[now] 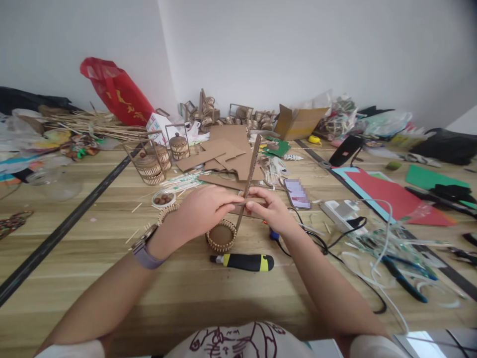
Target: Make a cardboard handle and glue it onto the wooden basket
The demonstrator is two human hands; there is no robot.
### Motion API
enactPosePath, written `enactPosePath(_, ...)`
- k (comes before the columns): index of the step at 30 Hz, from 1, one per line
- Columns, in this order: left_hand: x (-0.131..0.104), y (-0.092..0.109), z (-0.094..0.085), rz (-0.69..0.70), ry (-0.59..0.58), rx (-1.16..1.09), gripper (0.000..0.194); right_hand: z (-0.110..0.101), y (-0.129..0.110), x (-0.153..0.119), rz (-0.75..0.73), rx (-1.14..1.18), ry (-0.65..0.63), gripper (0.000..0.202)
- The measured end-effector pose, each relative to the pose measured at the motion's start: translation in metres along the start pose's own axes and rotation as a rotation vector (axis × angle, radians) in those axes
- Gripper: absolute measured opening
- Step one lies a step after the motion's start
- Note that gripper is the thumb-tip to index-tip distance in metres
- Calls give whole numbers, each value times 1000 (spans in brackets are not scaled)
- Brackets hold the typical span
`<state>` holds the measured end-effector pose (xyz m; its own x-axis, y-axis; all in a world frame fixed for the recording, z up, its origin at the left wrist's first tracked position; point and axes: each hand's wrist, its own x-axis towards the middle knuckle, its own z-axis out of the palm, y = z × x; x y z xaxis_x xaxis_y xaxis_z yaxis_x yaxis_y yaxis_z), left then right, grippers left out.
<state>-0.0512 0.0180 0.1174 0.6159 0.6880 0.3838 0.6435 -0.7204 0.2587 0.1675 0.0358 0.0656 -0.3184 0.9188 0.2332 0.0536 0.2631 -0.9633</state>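
Above the middle of the table, my left hand (199,209) and my right hand (272,206) meet with their fingers closed on a long narrow cardboard strip (252,166). The strip stands tilted, its upper end leaning away to the right. A short flat piece lies crosswise between the fingertips; its kind is unclear. Just below my hands sits a round basket (221,236) edged with small sticks, and a second stick-edged ring (167,214) is partly hidden behind my left wrist. A black and yellow utility knife (244,262) lies nearest to me.
Cardboard sheets (227,149) are piled ahead. Small lidded baskets with handles (149,166) stand left of them, near a bowl of brown beads (164,200). Rightward lie a phone (297,194), a power strip (345,216) with loose cables, and blue-handled pliers (404,278).
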Motion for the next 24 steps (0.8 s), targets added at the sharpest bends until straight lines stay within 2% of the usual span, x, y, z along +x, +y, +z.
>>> enactPosePath(24, 1, 1, -6, -43, -61, -77, 30, 2, 1, -1, 8, 6, -8, 38)
